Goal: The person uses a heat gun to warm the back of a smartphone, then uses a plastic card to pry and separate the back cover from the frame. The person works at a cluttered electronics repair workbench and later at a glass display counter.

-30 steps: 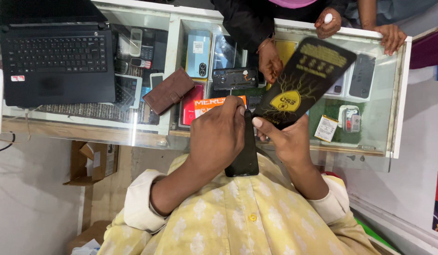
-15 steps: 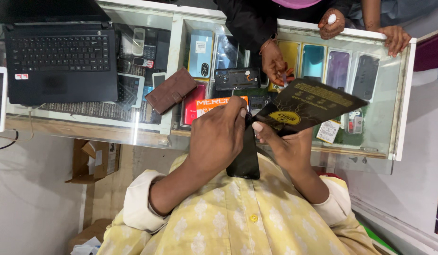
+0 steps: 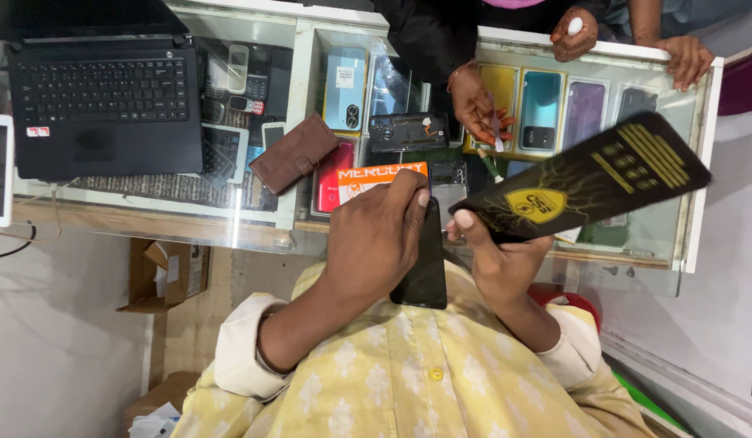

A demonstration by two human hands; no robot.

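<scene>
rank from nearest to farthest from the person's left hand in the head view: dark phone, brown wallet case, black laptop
1. Dark phone: held under the left hand.
2. Brown wallet case: on the glass counter, up and left of that hand.
3. Black laptop: far left on the counter.

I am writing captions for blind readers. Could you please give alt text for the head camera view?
Seen from above, a person in a yellow shirt holds a black phone with the left hand, while the right hand holds a flat black and yellow packet. Beyond is a glass counter with a laptop, and another person's hand resting on it.
</scene>
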